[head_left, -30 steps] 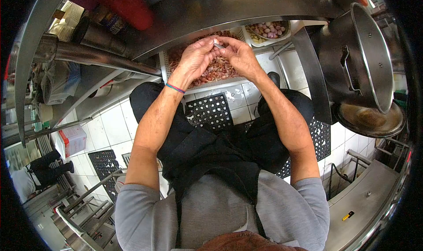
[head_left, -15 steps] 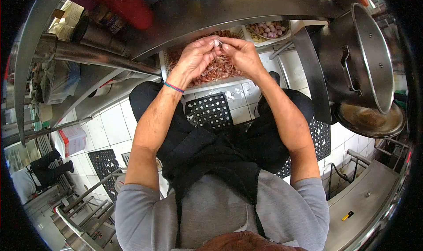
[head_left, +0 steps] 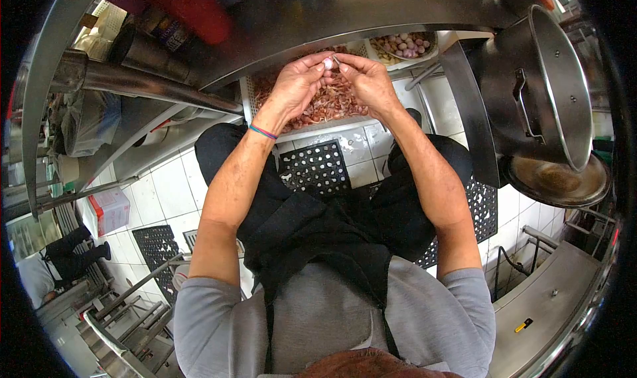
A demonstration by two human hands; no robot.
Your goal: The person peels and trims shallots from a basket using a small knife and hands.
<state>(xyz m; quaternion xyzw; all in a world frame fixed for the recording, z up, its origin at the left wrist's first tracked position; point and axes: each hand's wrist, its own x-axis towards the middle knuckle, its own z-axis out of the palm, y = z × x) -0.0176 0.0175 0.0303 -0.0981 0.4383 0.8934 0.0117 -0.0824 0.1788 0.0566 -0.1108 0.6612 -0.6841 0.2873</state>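
Note:
Pinched between the thumb and fingers of my left hand point(head_left: 298, 86) is a small pale pink-white shallot point(head_left: 328, 63). My right hand point(head_left: 366, 83) is closed close beside it, thumb against forefinger. Something thin and small shows at its fingertips, too small to name. Both hands are above a white crate point(head_left: 318, 126) filled with reddish-brown shallots and loose skins point(head_left: 332, 106). Behind and right of my right hand, a bowl point(head_left: 434, 50) holds several pinkish-purple peeled shallots point(head_left: 408, 45).
A steel shelf point(head_left: 371, 10) juts over the crate's far side. At right stand a large steel pot point(head_left: 531, 93) and a round, stained lid or pan point(head_left: 557, 179). Black perforated mats point(head_left: 312, 169) lie on white tiles. Far left are a red-and-white box point(head_left: 108, 211) and another person point(head_left: 63, 255).
My right hand has drawn slightly right, away from the shallot, and its fingertips have shifted. More of the shallot shows in my left hand, which stays nearly in place.

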